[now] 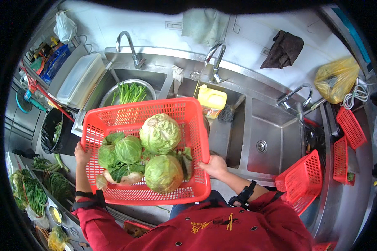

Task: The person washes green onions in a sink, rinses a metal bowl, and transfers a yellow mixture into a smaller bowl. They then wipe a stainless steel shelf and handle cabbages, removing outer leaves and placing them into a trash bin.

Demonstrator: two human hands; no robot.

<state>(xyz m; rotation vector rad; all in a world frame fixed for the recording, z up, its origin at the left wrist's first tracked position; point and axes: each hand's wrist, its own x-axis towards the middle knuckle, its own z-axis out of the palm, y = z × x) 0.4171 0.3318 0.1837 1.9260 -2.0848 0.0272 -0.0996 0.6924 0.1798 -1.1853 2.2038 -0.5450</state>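
Observation:
A red perforated plastic basket (pixel 144 198) is held up in front of my body by its two short ends. My left hand (pixel 82 154) grips its left end, and my right hand (pixel 214 165) grips the right end near the rim. Inside lie several green cabbages; a large one (pixel 160 133) sits at the back and another (pixel 164 174) at the front right. A pale root vegetable (pixel 125 179) rests under green leaves at the front left. The basket hides part of the sinks behind it.
Left sink: a metal bowl (pixel 153 89) with green stalks (pixel 130 93). Middle sink: a yellow jug (pixel 211 98) and dark scourer (pixel 226 113), water running from the tap (pixel 218 59). Right sink (pixel 275 135) has a drain. A black-lined bin (pixel 52 131) stands left; a red basket (pixel 304 180) stands right.

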